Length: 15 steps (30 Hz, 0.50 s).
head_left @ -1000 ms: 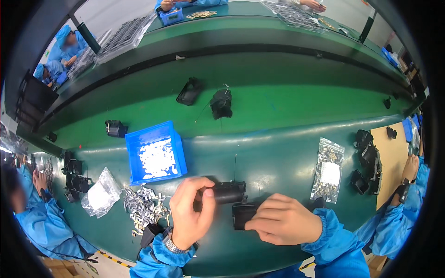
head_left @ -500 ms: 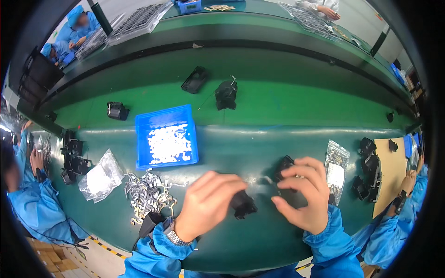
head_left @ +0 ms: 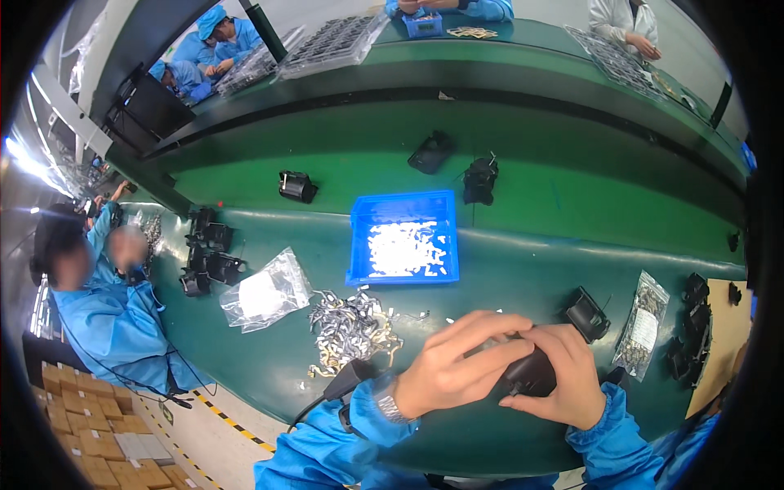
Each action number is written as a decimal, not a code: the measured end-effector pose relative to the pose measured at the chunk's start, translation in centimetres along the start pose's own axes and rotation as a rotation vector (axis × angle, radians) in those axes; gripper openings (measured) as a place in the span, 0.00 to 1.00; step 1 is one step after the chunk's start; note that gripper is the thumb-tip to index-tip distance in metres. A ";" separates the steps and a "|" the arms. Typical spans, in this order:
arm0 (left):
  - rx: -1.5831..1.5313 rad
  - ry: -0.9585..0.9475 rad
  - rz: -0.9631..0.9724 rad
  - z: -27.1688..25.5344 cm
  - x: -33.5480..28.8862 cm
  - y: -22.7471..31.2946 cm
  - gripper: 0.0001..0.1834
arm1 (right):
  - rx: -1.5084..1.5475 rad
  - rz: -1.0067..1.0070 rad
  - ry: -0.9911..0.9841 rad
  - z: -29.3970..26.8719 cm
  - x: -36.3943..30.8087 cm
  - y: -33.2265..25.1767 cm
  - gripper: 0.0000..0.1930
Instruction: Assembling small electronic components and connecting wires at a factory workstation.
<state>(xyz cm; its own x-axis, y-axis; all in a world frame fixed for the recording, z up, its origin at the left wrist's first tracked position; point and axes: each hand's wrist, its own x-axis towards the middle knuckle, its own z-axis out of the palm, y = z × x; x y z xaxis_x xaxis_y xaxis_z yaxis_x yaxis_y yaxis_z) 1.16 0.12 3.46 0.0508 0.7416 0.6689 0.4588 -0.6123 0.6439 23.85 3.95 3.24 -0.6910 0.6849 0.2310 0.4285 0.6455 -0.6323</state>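
A black plastic housing (head_left: 529,374) is held just above the near table, between my two hands. My right hand (head_left: 570,382) is closed round its right side, with the thumb below and the fingers on top. My left hand (head_left: 461,367) reaches over from the left, its fingers together against the top of the housing. Whatever small piece the left fingertips may hold is hidden. Just beyond my right hand lies another black housing (head_left: 586,314). Left of my left hand spreads a heap of small bent metal pieces (head_left: 351,331).
A blue bin (head_left: 357,245) of small white pieces stands beyond the heap. A clear bag (head_left: 265,292) lies left, a bag of small parts (head_left: 641,327) right. More black housings (head_left: 208,245) sit at the left and on a far green ledge (head_left: 367,175). A co-worker (head_left: 106,310) sits left.
My hands have come together on one black housing, which was beside my left hand. The other housing now lies free of my right hand. The view has swung left.
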 end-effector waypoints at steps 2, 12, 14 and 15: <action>0.088 -0.032 0.039 -1.6 1.2 0.3 0.13 | -0.052 0.018 0.018 -0.2 0.1 0.0 0.44; 0.856 -0.360 -0.370 -10.1 -1.6 -1.7 0.08 | -0.040 -0.054 0.062 -0.2 -0.3 0.2 0.45; 0.877 -0.389 -0.345 -9.7 -1.7 -2.0 0.08 | -0.025 -0.054 0.065 -0.3 -0.6 0.4 0.45; 0.882 -0.378 -0.332 -9.7 -1.6 -2.2 0.06 | -0.019 -0.045 0.047 -0.3 -0.7 0.3 0.44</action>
<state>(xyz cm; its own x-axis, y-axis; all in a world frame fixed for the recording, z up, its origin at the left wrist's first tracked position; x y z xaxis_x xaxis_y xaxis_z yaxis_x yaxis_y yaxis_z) -8.52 -2.34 4.53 0.0086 0.9691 0.2465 0.9840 -0.0520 0.1702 24.68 3.79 3.10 -0.6821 0.6701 0.2929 0.4095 0.6818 -0.6062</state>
